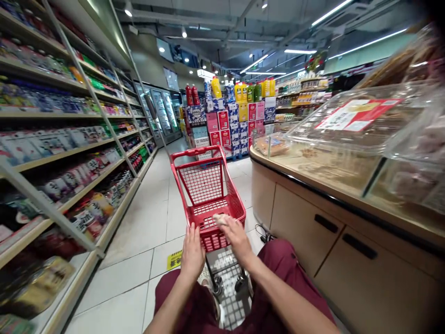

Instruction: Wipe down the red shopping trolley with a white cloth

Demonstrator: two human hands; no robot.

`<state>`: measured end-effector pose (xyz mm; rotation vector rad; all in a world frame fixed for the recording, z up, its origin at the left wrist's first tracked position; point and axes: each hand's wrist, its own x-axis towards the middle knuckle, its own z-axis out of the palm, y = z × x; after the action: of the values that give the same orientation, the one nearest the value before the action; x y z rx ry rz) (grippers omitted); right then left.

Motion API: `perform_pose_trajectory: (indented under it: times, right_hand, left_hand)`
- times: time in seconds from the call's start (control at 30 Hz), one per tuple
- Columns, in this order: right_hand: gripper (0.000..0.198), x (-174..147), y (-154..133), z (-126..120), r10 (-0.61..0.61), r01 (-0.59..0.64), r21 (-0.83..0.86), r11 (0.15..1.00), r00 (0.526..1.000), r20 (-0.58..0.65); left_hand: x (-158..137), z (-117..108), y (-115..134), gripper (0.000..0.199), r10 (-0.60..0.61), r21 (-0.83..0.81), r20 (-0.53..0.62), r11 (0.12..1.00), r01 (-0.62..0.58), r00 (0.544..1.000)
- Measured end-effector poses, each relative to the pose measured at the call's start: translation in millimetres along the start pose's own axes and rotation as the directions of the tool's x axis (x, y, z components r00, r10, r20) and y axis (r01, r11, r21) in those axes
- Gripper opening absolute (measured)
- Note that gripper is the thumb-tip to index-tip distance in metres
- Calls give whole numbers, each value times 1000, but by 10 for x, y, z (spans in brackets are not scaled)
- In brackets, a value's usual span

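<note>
A red plastic shopping cart [236, 199] with a grid-walled basket stands close in front of me, its handle at the far end. My left hand [193, 250] lies with fingers stretched out against the near left edge of the basket. Over the near right edge reaches my right hand [236, 236], its fingers bent. A small pale shape [219, 219] shows at those fingertips; I cannot make out what it is. Below the basket, the cart's wheels [239, 283] and lower rack are between my knees.
Shelves [83, 160] full of packaged goods and bottles line the left. A display counter [295, 199] with clear plastic food boxes [361, 116] runs along the right. Stacked drink cartons [224, 123] stand ahead. A yellow floor sticker [174, 260] lies left of the cart.
</note>
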<state>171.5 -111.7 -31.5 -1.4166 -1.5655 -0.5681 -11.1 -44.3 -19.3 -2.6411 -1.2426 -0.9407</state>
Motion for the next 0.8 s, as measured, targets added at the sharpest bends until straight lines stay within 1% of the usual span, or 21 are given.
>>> perform_pose_trajectory:
  times: [0.1, 0.13, 0.17, 0.23, 0.27, 0.3, 0.33, 0.37, 0.43, 0.5, 0.53, 0.63, 0.67, 0.7, 0.73, 0.8]
  right_hand:
    - [46, 47, -12, -34, 137, -139, -55, 989, 990, -31]
    - [48, 68, -68, -6, 142, -144, -58, 988, 989, -35]
    - [48, 85, -147, 45, 113, -114, -51, 992, 993, -33]
    - [46, 107, -311, 170, -6, 6, -18, 1000, 1000, -11]
    - [45, 112, -360, 219, -60, 60, -6, 998, 998, 3]
    - [43, 113, -371, 246, -86, 86, -4, 996, 996, 13]
    - [43, 111, -344, 248, -81, 81, -14, 997, 997, 16]
    - [43, 107, -289, 231, -49, 49, -33, 998, 999, 13]
    - [45, 102, -177, 185, 42, -43, -73, 996, 999, -15]
    - [48, 116, -184, 200, 84, -86, -88, 992, 996, -17]
    - [48, 131, -247, 242, 64, -64, -79, 995, 998, 1]
    - [47, 199, -514, 416, -80, 82, -14, 997, 993, 89]
    - [46, 222, -566, 454, -112, 113, 2, 994, 988, 105]
    - [46, 241, -579, 474, -118, 118, 8, 993, 987, 110]
    - [47, 254, -558, 476, -94, 94, 1, 996, 991, 100]
    - [51, 257, -471, 454, -3, 4, -30, 1000, 998, 57]
  left_hand:
    - [-37, -29, -2, 64, -19, -36, 3, 999, 19, 1000]
    - [-40, -35, -7, 64, -28, -43, 6, 999, 28, 1000]
    - [-40, -39, -17, 64, -33, -50, 12, 998, 34, 999]
    - [-38, -43, -59, 64, -27, -78, 28, 996, 29, 999]
    - [-39, -45, -86, 65, -23, -98, 31, 995, 26, 999]
    - [-43, -47, -116, 67, -23, -117, 29, 993, 26, 999]
    - [-50, -49, -144, 69, -30, -131, 22, 991, 33, 999]
    - [-59, -52, -170, 71, -45, -137, 12, 989, 46, 999]
    - [-80, -62, -207, 73, -86, -126, -1, 988, 85, 996]
    - [-96, -85, -231, 73, -113, -103, 20, 988, 114, 993]
    - [-102, -104, -241, 73, -122, -89, 41, 988, 125, 992]
    - [-106, -190, -268, 73, -127, -31, 123, 991, 132, 984]
    - [-105, -221, -275, 73, -125, -9, 144, 992, 128, 982]
    - [-103, -248, -280, 72, -123, 8, 157, 992, 124, 980]
    - [-101, -269, -281, 71, -122, 20, 165, 993, 120, 979]
    - [-98, -288, -276, 70, -129, 23, 169, 992, 127, 977]
